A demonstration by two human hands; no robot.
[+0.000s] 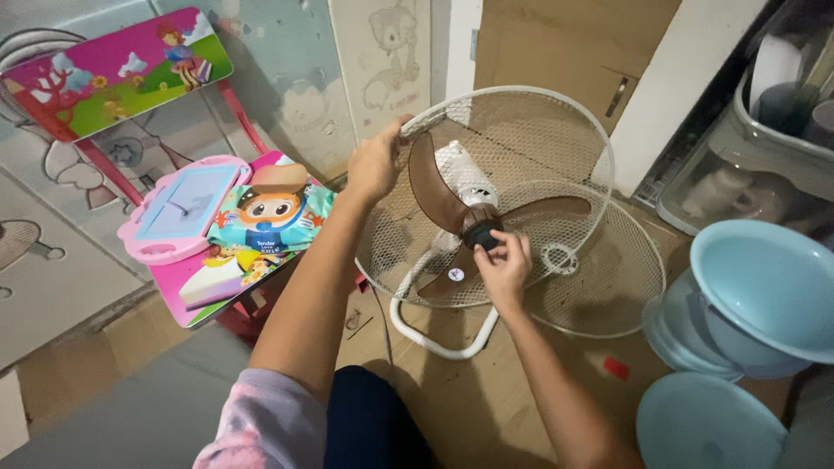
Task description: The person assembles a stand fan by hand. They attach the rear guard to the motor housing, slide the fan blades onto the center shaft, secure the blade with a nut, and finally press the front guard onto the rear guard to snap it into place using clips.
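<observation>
We log the white fan guard point(530, 139) standing tilted on the floor point(469, 391), its white base loop point(434, 339) below. A second mesh guard point(608, 278) lies flat just behind it. Brown fan blades point(434, 191) sit inside the upright guard. Our left hand point(375, 163) grips the guard's upper-left rim, fingers curled around the wire. Our right hand point(504, 265) pinches the dark hub cap point(480, 236) at the blade centre. Light blue basins point(756, 295) are stacked near the floor's right edge.
</observation>
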